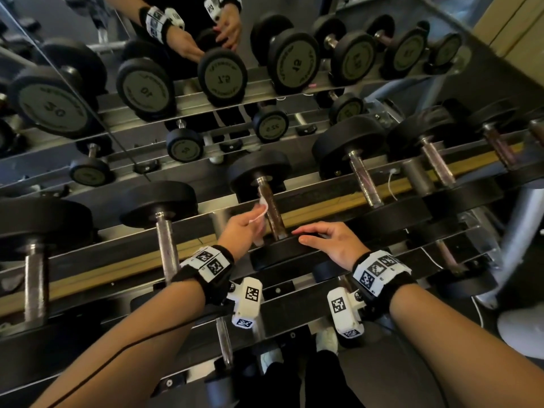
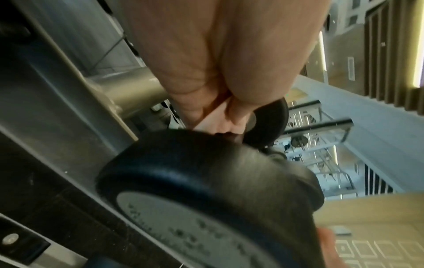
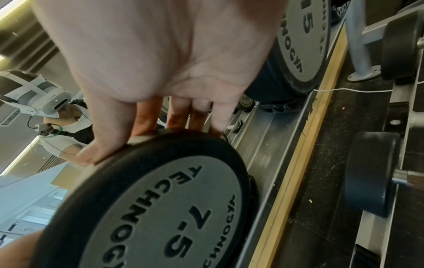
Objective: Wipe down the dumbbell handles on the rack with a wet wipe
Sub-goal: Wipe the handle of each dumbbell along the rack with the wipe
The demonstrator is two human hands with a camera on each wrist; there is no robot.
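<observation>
On the rack's upper tier [image 1: 323, 206] lies a 7.5 dumbbell with a rusty brown handle [image 1: 273, 213] between black heads. My left hand [image 1: 255, 226] pinches a crumpled white wet wipe [image 1: 261, 210] and holds it against the left side of that handle. In the left wrist view the curled fingers [image 2: 231, 116] hold the wipe [image 2: 213, 123] just beyond the near head [image 2: 206, 172]. My right hand [image 1: 306, 235] lies flat on the near head [image 1: 282, 253], fingers straight. The right wrist view shows those fingers [image 3: 146, 125] draped over the rim of the head marked 7.5 [image 3: 160, 199].
More dumbbells flank it on the same tier, with steel handles at left [image 1: 166, 245] and right [image 1: 363, 178]. A mirror [image 1: 206, 83] behind reflects the rack and my hands. A lower tier [image 1: 223, 340] and my shoes sit below. A white fan base [image 1: 521, 328] stands at the right.
</observation>
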